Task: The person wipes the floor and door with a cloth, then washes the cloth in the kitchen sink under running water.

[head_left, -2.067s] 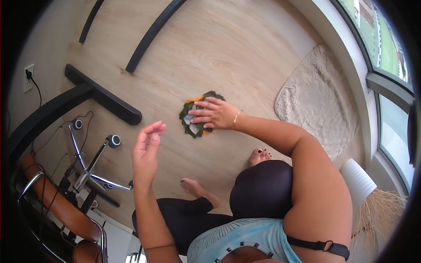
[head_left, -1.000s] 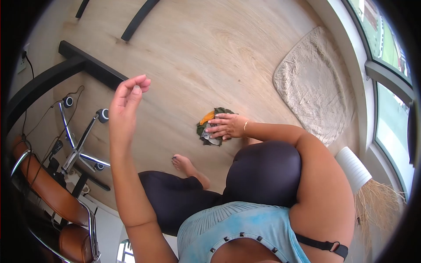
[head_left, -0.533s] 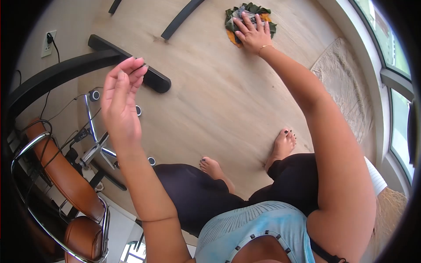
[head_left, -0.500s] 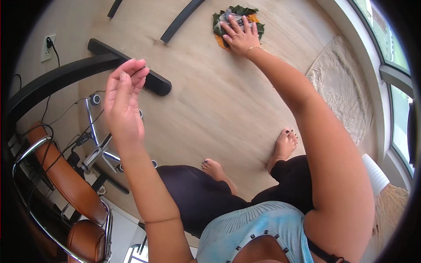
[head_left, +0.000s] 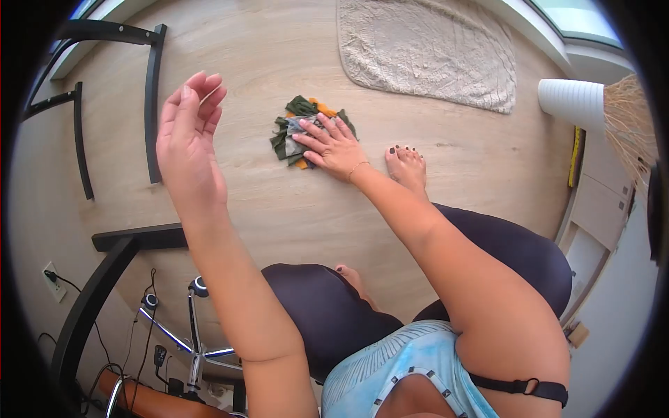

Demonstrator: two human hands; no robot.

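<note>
One rag (head_left: 289,130) of green, orange and gray is pressed on the floor (head_left: 300,216) by the right hand (head_left: 324,146). The right grip is spread wide and flat on top of the rag, and is not closed around it. The left hand (head_left: 191,129) is held up with its grip loosely bent and empty. Floor can be seen on all sides of the rag. The edge of a fluffy mat (head_left: 428,52) is seen well apart, ahead and to the right. Less room is left beside the right wrist, where a bare foot (head_left: 408,167) is placed. A black leg (head_left: 152,118) is seen to the left.
</note>
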